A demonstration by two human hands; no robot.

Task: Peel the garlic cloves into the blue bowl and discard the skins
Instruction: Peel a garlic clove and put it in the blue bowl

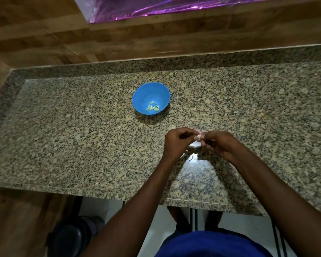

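A blue bowl [151, 98] stands on the granite counter [82, 127] with several peeled pale cloves [153, 107] in its bottom. In front of it, my left hand [176, 142] and my right hand [218, 143] meet above the counter. Between their fingertips they pinch one pale garlic clove [199, 136]. Both hands have curled fingers. Bits of garlic skin [193, 156] lie on the counter just under the hands, partly hidden by them.
A wood-panelled wall rises behind the counter, with a purple shiny sheet [156, 8] at the top. The counter's front edge [100, 191] runs below my forearms. A dark bin [69, 236] sits on the floor at lower left.
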